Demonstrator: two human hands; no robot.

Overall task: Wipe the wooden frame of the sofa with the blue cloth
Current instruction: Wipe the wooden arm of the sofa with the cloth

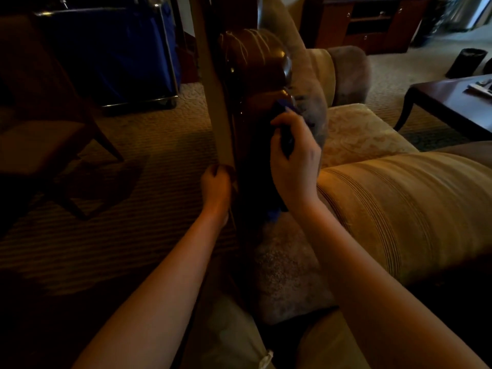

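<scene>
1. We see the right hand (294, 161) with its fingers curled around the blue cloth (286, 129), thumb on top, pressing it against the dark wooden frame (253, 83) of the sofa arm.
2. The blue cloth sits on the inner side of the frame, just below the rounded carved scroll; a small blue bit (274, 214) also shows lower down, beneath the right wrist.
3. The left hand (215, 186) has its fingers curled in against the outer edge of the frame, at a pale vertical strip (213, 83); we cannot tell whether it truly grips anything, the spot is too dark.
4. The wooden frame runs upright through the middle of the view, glossy brown, with light scratch marks on top of the scroll.
5. Right of the frame we see the sofa's tan seat cushion (359, 131) and a striped golden bolster cushion (407, 209) in front of it.
6. A blue cart with a metal frame (111, 49) stands on the carpet (149, 134) to the far left.
7. A dark chair (42, 134) is at the left edge.
8. A dark desk (452, 102) is at right with small items on it, a black bin (467, 62) behind it, and a wooden cabinet (372, 22) at the back.
</scene>
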